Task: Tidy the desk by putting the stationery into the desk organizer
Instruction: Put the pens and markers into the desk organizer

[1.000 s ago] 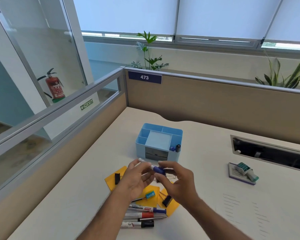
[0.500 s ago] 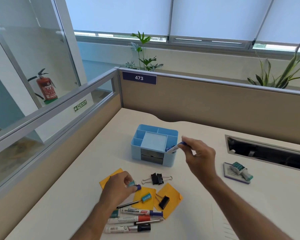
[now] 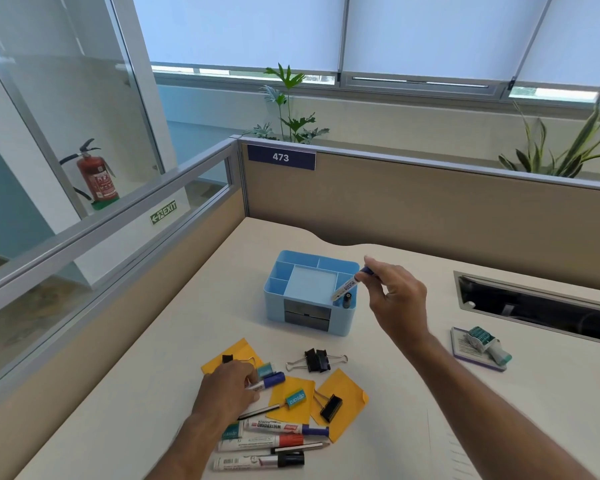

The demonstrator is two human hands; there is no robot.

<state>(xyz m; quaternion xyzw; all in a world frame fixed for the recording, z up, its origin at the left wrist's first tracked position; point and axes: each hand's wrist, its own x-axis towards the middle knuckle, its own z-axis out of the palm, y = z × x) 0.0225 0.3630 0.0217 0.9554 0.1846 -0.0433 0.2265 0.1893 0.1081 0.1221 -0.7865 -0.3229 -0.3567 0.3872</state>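
While the right hand (image 3: pixel 394 301) pinches a blue-capped marker (image 3: pixel 350 284), tilted tip-down over the blue desk organizer (image 3: pixel 310 294) and its front right compartment, the left hand (image 3: pixel 227 388) closes on another blue marker (image 3: pixel 269 381) beside yellow sticky notes (image 3: pixel 340 400).

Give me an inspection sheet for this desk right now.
Surface: beige desk, mostly bare at left.
Job's things: blue desk organizer holding one dark marker; whiteboard markers, binder clips, yellow sticky notes loose near the front edge.
Clutter: date stamp on its pad, at right.
Hands: right hand holds a blue-capped marker over the organizer; left hand grips another marker.
Cables: nothing seen.
Surroundings: partition numbered 473, fire extinguisher, plants.
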